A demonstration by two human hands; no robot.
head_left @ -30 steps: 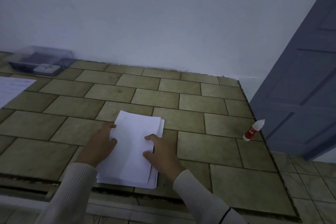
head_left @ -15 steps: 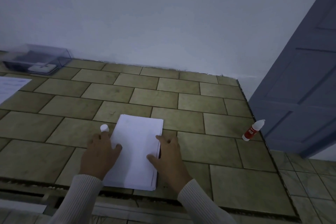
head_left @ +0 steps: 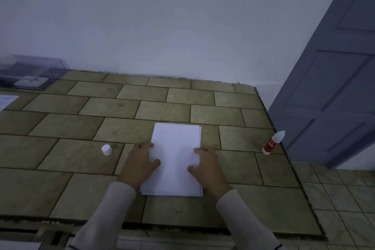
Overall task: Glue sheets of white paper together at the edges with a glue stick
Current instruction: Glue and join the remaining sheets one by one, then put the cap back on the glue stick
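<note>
A stack of white paper sheets (head_left: 175,154) lies flat on the tiled counter (head_left: 60,158), near its front edge. My left hand (head_left: 140,163) rests on the stack's left edge with fingers spread. On the right edge lies my right hand (head_left: 207,165), fingers also apart. Neither hand lifts the sheets. A small white cap (head_left: 106,149) stands on the tiles to the left of my left hand. A red and white glue bottle (head_left: 273,142) leans at the counter's right edge, well away from both hands.
A clear plastic box (head_left: 30,74) with dark contents sits at the back left against the wall. Another printed sheet (head_left: 7,100) shows at the far left edge. A blue-grey door (head_left: 334,87) stands to the right, past the counter's right edge. Tiled floor lies lower right.
The fanned sheets have been squared into a neat stack. The white cap, hidden before, now stands clear to the left of my left hand. The camera view has shifted left.
</note>
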